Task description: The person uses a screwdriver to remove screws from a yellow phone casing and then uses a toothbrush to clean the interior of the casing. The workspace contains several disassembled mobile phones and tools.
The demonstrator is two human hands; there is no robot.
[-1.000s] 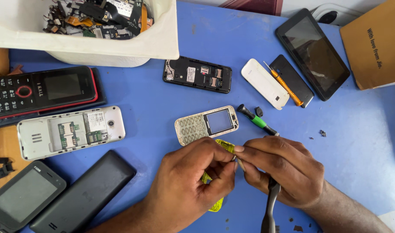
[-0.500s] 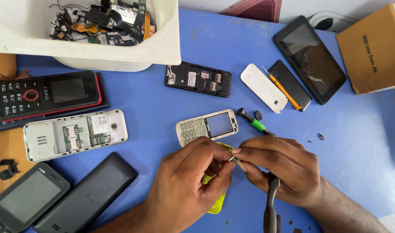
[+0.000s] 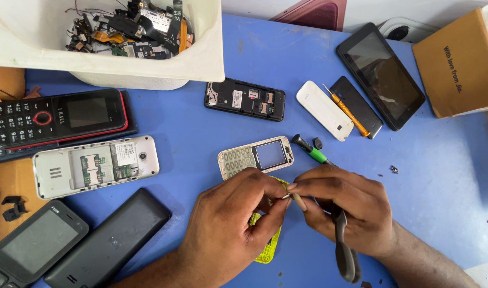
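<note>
Blue table [image 3: 201,154], phones scattered. Your left hand [image 3: 228,229] and right hand [image 3: 345,208] meet fingertip to fingertip, fingers pinched on a tiny part above the yellow-green keypad frame [image 3: 268,250]; right also grips grey tweezers [image 3: 345,250]. Keypad phone [image 3: 254,156] just beyond.

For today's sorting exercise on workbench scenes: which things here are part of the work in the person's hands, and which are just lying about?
In hand:
left hand
right hand
yellow-green phone frame
tiny part pinched between fingertips
grey tool handle

Lying about:
keypad front cover
green screwdriver
orange screwdriver
white bin of parts
cardboard box
</note>
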